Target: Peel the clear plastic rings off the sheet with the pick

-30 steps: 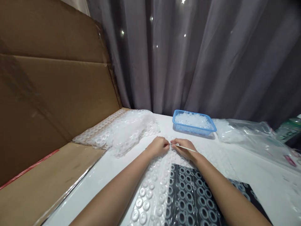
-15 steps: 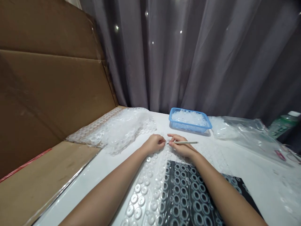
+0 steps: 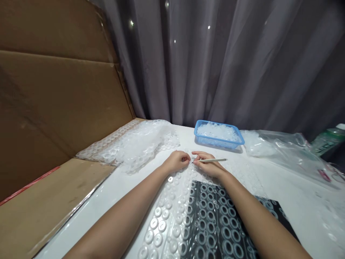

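My right hand point(image 3: 209, 165) pinches a slim, pale, pen-like tool point(image 3: 217, 160) with a dark tip. The tip points left, close to the fingertips of my left hand point(image 3: 177, 160). Those left fingers are curled together at the far part of a clear plastic sheet point(image 3: 172, 212); what lies between them is too small to make out. Rows of round, ring-like pieces cover the sheet, which runs toward me between my forearms. Under its right part lies a black sheet point(image 3: 286, 223), against which the rings stand out; my right forearm hides some of it.
Beyond my hands stands a blue basket point(image 3: 219, 141) full of small translucent pieces. Crumpled clear ringed sheets point(image 3: 145, 144) lie at left beside a large cardboard box point(image 3: 59, 108). Clear bags point(image 3: 285, 151) and a green bottle point(image 3: 327, 141) are at right, before a grey curtain point(image 3: 194, 72).
The view has tilted down a little, so everything sits slightly higher. Both hands stay close together over the sheet, with the pen-like tool held as before.
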The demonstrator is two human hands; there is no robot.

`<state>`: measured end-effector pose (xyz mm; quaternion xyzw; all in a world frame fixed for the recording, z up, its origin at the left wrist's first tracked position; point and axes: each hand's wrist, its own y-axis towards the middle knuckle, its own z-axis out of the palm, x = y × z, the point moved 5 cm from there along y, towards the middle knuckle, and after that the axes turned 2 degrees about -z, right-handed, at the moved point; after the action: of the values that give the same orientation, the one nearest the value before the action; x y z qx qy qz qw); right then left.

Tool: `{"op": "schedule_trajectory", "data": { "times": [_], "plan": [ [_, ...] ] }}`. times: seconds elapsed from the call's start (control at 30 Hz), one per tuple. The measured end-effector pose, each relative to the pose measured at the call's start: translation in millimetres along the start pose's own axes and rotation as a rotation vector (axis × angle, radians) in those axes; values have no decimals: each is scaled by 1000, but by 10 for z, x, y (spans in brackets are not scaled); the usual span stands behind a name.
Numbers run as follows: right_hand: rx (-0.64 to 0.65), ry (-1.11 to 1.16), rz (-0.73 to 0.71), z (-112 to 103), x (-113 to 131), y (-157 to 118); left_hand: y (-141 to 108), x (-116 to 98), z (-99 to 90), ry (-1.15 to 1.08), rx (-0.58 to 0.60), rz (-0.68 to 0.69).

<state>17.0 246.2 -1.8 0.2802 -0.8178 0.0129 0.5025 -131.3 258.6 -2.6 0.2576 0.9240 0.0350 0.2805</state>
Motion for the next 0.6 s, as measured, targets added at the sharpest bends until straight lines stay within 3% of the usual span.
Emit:
{"op": "schedule_trajectory", "data": {
  "times": [0.43,0.6],
  "plan": [
    [41,-207,-177,77,76,-32,-1,-38,5,82,-8,-30],
    [-144,-270,-74,-9,20,0,5,-75,9,121,-4,-30]
  ]
}}
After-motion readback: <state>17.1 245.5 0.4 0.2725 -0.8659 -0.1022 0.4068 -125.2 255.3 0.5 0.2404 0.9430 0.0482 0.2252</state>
